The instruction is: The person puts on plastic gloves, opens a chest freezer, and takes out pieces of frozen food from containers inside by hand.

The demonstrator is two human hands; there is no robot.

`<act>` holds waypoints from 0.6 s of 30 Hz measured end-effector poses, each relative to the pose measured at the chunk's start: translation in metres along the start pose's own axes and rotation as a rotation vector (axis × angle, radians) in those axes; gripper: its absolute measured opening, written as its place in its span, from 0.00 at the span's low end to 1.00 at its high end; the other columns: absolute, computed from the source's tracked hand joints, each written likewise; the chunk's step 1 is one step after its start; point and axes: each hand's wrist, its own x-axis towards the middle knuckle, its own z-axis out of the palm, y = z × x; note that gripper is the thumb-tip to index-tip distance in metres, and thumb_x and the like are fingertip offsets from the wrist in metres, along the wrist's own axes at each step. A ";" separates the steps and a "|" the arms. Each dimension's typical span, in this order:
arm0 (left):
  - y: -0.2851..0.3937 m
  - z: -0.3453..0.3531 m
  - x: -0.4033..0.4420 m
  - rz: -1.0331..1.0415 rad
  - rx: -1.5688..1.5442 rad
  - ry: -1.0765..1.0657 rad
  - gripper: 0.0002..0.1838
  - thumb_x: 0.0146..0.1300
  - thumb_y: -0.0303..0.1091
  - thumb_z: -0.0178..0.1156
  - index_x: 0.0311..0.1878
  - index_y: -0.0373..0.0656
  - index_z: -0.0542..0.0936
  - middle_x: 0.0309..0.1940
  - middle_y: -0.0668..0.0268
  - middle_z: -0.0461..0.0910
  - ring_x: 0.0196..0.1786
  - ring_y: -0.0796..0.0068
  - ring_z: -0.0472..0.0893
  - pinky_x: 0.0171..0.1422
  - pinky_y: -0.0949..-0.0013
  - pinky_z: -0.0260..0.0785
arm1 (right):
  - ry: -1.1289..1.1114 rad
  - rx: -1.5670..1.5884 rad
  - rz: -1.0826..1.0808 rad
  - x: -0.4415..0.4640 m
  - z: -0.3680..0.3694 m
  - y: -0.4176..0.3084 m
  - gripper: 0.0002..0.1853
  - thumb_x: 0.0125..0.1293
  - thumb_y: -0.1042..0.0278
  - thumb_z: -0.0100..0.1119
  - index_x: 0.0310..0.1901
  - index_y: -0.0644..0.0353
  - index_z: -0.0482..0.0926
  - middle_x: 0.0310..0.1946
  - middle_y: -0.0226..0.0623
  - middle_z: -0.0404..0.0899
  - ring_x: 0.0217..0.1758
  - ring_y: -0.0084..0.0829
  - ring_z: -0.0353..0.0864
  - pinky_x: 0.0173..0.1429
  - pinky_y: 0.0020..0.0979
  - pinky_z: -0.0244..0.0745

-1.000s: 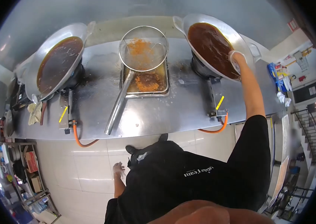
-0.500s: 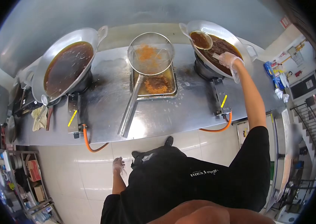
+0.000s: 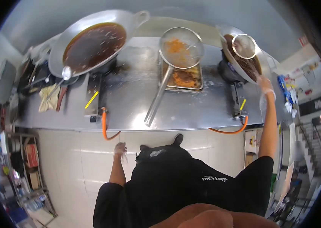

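My right hand point(image 3: 264, 84), in a clear plastic glove, is closed on the handle of a small round strainer point(image 3: 244, 46). The strainer is over the right wok point(image 3: 265, 60), which holds dark brown oil. My left hand point(image 3: 120, 150), gloved too, hangs in front of the counter over the floor, its fingers curled loosely and apart, with nothing in them. A large strainer point(image 3: 181, 47) with orange crumbs lies on a wire rack tray point(image 3: 185, 78), its long handle reaching toward the counter's front edge.
The left wok point(image 3: 60, 57) holds dark oil, with a ladle point(image 3: 66, 73) at its rim. A beige cloth point(image 3: 48, 98) lies on the metal counter point(image 3: 130, 110). Orange hoses point(image 3: 104, 127) hang at the front edge. A shelf point(image 3: 27, 167) stands at the lower left.
The small strainer has come up out of the right wok's oil, and my right hand has drawn back toward me. The whole view has shifted, moving the counter's things rightward.
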 end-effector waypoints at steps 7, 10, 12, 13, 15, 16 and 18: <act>-0.069 -0.026 -0.048 -0.199 -0.115 0.233 0.16 0.67 0.42 0.57 0.44 0.36 0.76 0.27 0.59 0.79 0.25 0.68 0.79 0.28 0.66 0.74 | 0.085 0.343 0.134 -0.082 -0.013 -0.163 0.29 0.76 0.46 0.37 0.61 0.62 0.74 0.57 0.57 0.76 0.62 0.52 0.74 0.64 0.43 0.68; -0.135 -0.033 -0.058 -0.301 -0.134 0.197 0.18 0.67 0.43 0.58 0.46 0.35 0.77 0.28 0.58 0.80 0.26 0.67 0.80 0.28 0.64 0.76 | -0.048 -0.140 0.006 -0.117 0.009 -0.233 0.18 0.76 0.61 0.39 0.55 0.61 0.77 0.38 0.54 0.82 0.45 0.52 0.83 0.51 0.50 0.75; -0.160 -0.028 -0.060 -0.300 -0.160 0.187 0.18 0.67 0.43 0.58 0.48 0.35 0.77 0.29 0.58 0.80 0.27 0.67 0.81 0.28 0.64 0.76 | 0.001 -0.206 -0.055 -0.115 0.030 -0.228 0.17 0.76 0.63 0.39 0.56 0.60 0.75 0.37 0.55 0.82 0.43 0.53 0.82 0.49 0.52 0.75; -0.169 -0.025 -0.061 -0.280 -0.175 0.202 0.19 0.67 0.43 0.59 0.48 0.35 0.77 0.28 0.58 0.80 0.26 0.67 0.81 0.27 0.65 0.75 | 0.025 -0.237 -0.087 -0.108 0.034 -0.225 0.17 0.75 0.64 0.38 0.56 0.60 0.75 0.36 0.56 0.82 0.42 0.54 0.82 0.48 0.53 0.75; -0.175 -0.022 -0.071 -0.270 -0.224 0.233 0.18 0.67 0.44 0.59 0.49 0.38 0.77 0.29 0.58 0.80 0.25 0.67 0.80 0.26 0.64 0.74 | 0.031 -0.266 0.003 -0.083 0.020 -0.221 0.17 0.75 0.64 0.39 0.59 0.58 0.73 0.38 0.55 0.82 0.43 0.54 0.82 0.48 0.53 0.74; -0.167 -0.019 -0.077 -0.272 -0.261 0.250 0.18 0.67 0.45 0.59 0.49 0.40 0.76 0.29 0.59 0.80 0.24 0.67 0.79 0.26 0.64 0.73 | 0.034 -0.275 0.046 -0.069 0.011 -0.229 0.17 0.75 0.65 0.40 0.60 0.57 0.72 0.39 0.55 0.82 0.44 0.54 0.82 0.48 0.53 0.74; -0.147 -0.020 -0.090 -0.271 -0.311 0.276 0.17 0.66 0.46 0.60 0.49 0.43 0.76 0.29 0.60 0.80 0.23 0.68 0.78 0.26 0.64 0.72 | 0.222 -0.176 -0.133 -0.042 -0.027 -0.265 0.19 0.75 0.65 0.40 0.63 0.56 0.71 0.42 0.57 0.82 0.47 0.55 0.81 0.52 0.53 0.74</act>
